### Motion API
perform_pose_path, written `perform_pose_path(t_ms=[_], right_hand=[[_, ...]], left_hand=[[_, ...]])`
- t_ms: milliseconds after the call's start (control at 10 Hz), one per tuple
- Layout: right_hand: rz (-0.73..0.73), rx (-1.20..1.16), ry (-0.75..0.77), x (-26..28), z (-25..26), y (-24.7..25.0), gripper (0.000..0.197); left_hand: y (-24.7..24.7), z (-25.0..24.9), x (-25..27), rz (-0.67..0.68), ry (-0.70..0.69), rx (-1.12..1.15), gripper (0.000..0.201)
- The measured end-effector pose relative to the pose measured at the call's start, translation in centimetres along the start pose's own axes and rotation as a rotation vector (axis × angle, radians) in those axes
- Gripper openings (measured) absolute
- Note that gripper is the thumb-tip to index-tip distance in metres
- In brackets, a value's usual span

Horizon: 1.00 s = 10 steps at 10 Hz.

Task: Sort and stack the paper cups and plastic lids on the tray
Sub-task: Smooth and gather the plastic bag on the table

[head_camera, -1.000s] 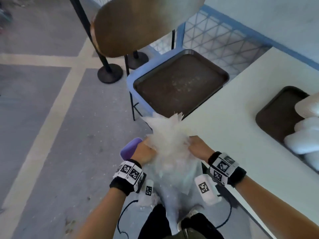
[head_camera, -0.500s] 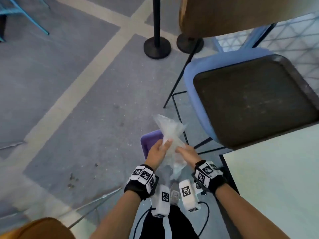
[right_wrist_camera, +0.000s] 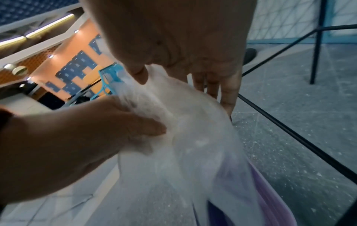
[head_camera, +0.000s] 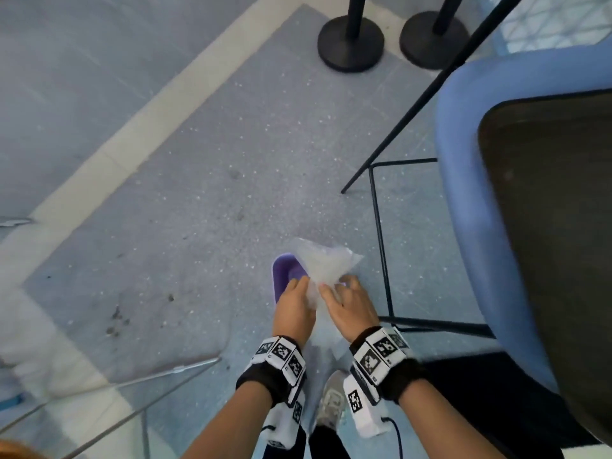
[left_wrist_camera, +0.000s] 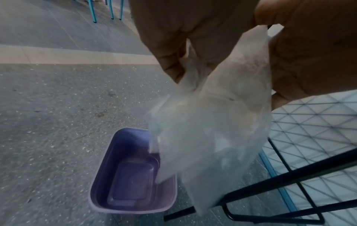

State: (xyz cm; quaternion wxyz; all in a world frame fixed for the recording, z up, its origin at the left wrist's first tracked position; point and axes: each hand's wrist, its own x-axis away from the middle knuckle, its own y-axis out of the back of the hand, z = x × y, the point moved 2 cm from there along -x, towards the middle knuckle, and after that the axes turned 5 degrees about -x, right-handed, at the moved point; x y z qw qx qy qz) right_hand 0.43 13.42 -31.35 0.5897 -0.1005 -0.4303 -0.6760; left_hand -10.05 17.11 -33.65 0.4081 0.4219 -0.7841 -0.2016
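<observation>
A crumpled clear plastic bag hangs between my two hands, just above a purple bin on the floor. My left hand grips the bag's left side and my right hand pinches its right side between thumb and fingers. The left wrist view shows the bag dangling over the open, empty-looking bin. Seen from the right wrist, the bag covers part of the bin. A dark brown tray lies on a blue chair seat at the right. No cups or lids are in view.
Black chair legs stand just right of the bin. Two round black post bases sit on the grey floor further ahead. A thin metal frame crosses the lower left. My shoe is below my hands.
The view has swung from the table down to the floor. Both hands have lowered the bag, now bunched smaller, to just above the purple bin.
</observation>
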Motion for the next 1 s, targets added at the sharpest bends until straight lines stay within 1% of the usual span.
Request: perform_pose_path(t_ms=[100, 200, 300, 400, 500, 600, 700, 800, 900, 1000], right_hand=[[-0.033, -0.054, 0.072, -3.3, -1.7, -2.1, 0.050], [-0.021, -0.093, 0.070, -5.3, -3.5, -3.9, 0.036], [-0.052, -0.157, 0.108, -7.0, -5.5, -5.8, 0.032], [-0.022, -0.137, 0.057, -9.3, -8.4, -8.4, 0.037], [0.059, -0.070, -0.070, -11.5, -12.1, -11.2, 0.075], [0.101, 0.008, -0.268, -12.1, -15.8, -13.6, 0.101], [0.173, 0.092, -0.309, -11.9, -17.9, -14.7, 0.091], [0.233, 0.139, -0.289, -11.8, -18.1, -15.0, 0.079], [0.244, 0.140, -0.254, -11.6, -16.9, -14.7, 0.074], [0.258, 0.148, -0.228, -10.8, -15.3, -13.8, 0.071]], left_hand=[[-1.5, 2.0, -2.6, -0.061, -0.013, -0.025, 0.011], [-3.0, 4.1, -4.6, -0.093, -0.018, 0.008, 0.015], [-5.0, 6.7, -6.4, -0.099, -0.022, 0.009, 0.024], [-7.1, 9.3, -8.0, -0.072, 0.035, -0.034, 0.028], [-9.9, 12.3, -9.4, 0.167, 0.132, -0.116, 0.051], [-12.5, 15.7, -9.6, 0.432, 0.215, -0.216, 0.091], [-13.6, 17.9, -9.4, 0.491, 0.192, -0.309, 0.087], [-13.9, 18.7, -8.9, 0.530, 0.167, -0.291, 0.070], [-13.4, 18.3, -8.3, 0.526, 0.136, -0.247, 0.063], [-12.3, 16.8, -7.8, 0.503, 0.093, -0.289, 0.061]])
